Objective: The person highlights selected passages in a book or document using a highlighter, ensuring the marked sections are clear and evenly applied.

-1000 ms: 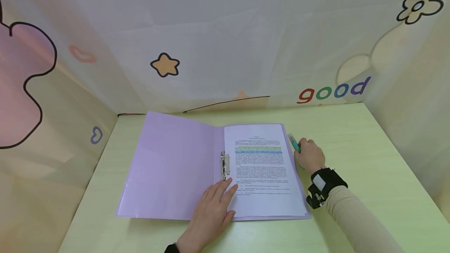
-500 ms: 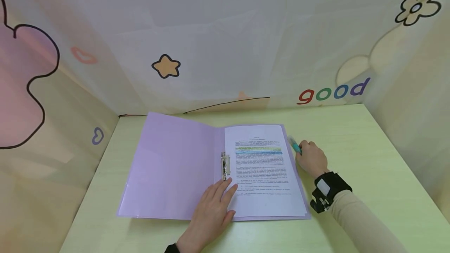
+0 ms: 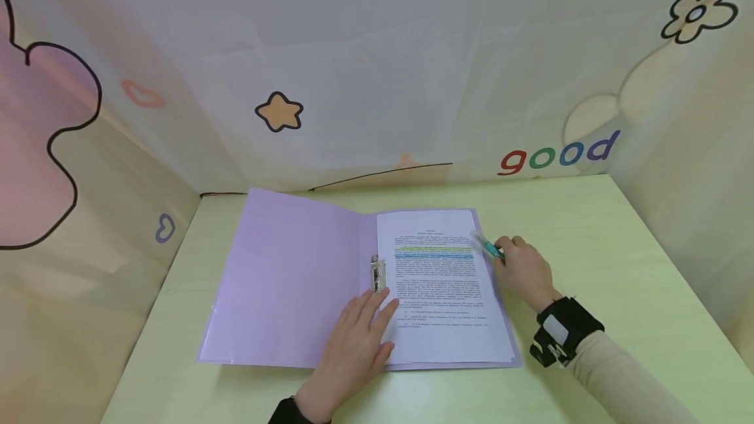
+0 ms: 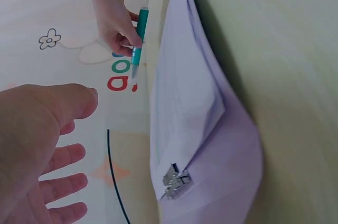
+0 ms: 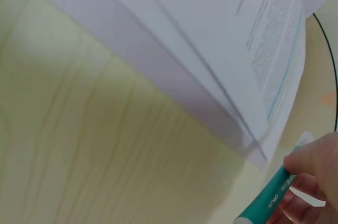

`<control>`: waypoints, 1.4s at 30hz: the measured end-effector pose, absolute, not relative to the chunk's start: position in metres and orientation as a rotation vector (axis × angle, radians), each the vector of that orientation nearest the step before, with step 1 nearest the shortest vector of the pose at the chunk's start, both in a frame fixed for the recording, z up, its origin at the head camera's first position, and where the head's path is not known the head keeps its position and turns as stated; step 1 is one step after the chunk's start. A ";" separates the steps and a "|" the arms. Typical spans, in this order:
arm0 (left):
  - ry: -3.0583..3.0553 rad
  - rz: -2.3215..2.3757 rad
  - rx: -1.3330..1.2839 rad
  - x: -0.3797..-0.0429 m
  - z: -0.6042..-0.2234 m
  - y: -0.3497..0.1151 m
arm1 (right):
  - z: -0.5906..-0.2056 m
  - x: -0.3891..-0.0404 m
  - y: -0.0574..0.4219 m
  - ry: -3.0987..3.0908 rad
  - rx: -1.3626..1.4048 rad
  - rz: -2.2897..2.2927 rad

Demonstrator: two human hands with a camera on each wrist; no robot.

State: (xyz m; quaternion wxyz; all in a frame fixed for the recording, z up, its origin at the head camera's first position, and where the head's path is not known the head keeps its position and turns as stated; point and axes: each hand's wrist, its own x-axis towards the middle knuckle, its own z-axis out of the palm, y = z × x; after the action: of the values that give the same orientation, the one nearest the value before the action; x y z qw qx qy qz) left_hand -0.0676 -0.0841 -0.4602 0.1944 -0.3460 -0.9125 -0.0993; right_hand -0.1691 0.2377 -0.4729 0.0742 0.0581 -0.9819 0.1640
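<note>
Seemingly, marking lines is the step in hand: a teal marker (image 3: 490, 247) is at the upper right edge of a printed page (image 3: 438, 345), its pale end aimed inward. The right hand (image 3: 526, 272) pinches the marker between thumb and curled fingers. Near the top of the text a yellow line (image 3: 432, 249) runs just above a blue line (image 3: 434, 256). A further stroke would call for a bared nib, a steady sheet and a level sweep; whether the pale end is a cap, I cannot tell.

Beneath lies an open purple folder (image 3: 288, 273), a metal clip (image 3: 377, 273) by its fold. The left hand (image 3: 350, 342) lies over the fold and the page's inner edge, fingers extended and slightly spread; whether it presses does not show. Around them is a pale wooden desk (image 3: 601, 234).

The left wrist view shows the marker against the printed backdrop (image 4: 31, 65), apart from the paper, whereas from the head it overlaps the page. Only the right wrist view shows lettering (image 5: 274, 201) on the marker.
</note>
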 end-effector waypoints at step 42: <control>-2.590 -0.223 -0.938 -0.086 -0.452 -0.051 | -0.443 -0.108 0.157 -2.543 1.122 0.296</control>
State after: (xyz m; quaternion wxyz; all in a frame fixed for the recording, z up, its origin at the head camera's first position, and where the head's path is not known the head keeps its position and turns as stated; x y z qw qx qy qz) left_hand -0.0857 -0.0510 -0.4522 0.1879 -0.3332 -0.9205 -0.0793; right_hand -0.1080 0.1573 -0.4429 0.1723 0.3955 -0.8961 0.1044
